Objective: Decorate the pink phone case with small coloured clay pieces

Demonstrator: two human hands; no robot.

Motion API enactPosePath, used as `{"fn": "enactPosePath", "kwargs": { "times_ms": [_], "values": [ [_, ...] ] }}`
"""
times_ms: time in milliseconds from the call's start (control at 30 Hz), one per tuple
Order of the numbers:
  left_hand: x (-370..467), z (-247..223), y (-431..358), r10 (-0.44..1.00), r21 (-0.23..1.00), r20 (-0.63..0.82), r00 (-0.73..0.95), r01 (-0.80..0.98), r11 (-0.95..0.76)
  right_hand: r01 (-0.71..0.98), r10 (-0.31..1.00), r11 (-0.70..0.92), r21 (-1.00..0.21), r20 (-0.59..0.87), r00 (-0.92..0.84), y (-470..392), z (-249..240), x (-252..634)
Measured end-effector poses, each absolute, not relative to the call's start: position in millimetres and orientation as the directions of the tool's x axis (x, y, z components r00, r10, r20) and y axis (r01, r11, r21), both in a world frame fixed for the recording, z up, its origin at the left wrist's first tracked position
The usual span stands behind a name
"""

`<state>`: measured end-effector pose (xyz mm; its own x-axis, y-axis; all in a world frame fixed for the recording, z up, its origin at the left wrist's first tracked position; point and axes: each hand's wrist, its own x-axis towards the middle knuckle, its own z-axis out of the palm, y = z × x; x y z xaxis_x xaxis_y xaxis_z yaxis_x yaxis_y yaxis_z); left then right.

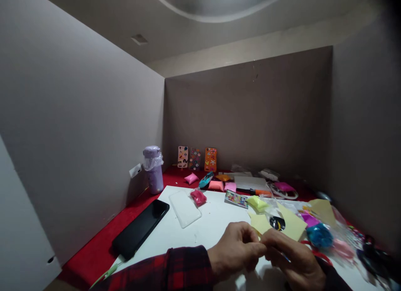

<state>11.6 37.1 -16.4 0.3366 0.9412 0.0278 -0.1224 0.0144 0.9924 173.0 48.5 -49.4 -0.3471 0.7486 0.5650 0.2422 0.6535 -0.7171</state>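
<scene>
Close together above the white board (194,236), my left hand (238,247) and my right hand (291,257) meet at the fingertips. Both are closed in a pinch, and whatever sits between the fingers is hidden or too small to name. Just beyond them lie pale yellow paper pieces (293,224) and a small black piece (277,223) with a yellow mark. A clear phone case (184,209) lies flat on the board to the left, with a red clay packet (198,197) at its upper right corner.
A black phone (140,228) lies at the left, with a purple bottle (154,169) behind it. Decorated phone cases (210,159) lean on the back panel. Clay packets (216,185) and an orange-handled tool (263,193) lie before them. Dark scissors (369,257) and plastic bags crowd the right.
</scene>
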Motion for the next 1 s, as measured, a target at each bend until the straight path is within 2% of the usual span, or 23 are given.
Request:
{"fn": "enactPosePath", "kwargs": {
  "times_ms": [133,267,433,600,767,1000],
  "values": [
    [10,-23,41,0.916,0.98,0.0,0.401,-0.183,0.08,0.249,0.764,0.638,-0.729,0.559,-0.322,51,-48,174],
    [10,-22,41,0.925,0.98,0.003,0.381,-0.183,0.072,0.281,0.728,0.683,-0.674,0.596,-0.34,50,-47,173],
    [15,-14,38,0.955,0.993,0.014,0.296,-0.116,0.021,0.367,0.748,0.658,-0.657,0.624,-0.224,43,-46,168],
    [17,-14,36,0.976,0.999,0.039,0.216,-0.023,-0.034,0.452,0.732,0.675,-0.583,0.602,-0.318,45,-50,170],
    [16,-17,34,0.975,0.997,0.049,0.214,0.052,-0.062,0.502,0.748,0.652,-0.568,0.591,-0.303,47,-51,172],
    [9,-13,29,0.955,0.978,0.139,0.263,0.118,-0.175,0.519,0.711,0.667,-0.535,0.664,-0.231,41,-49,168]
  ]
}}
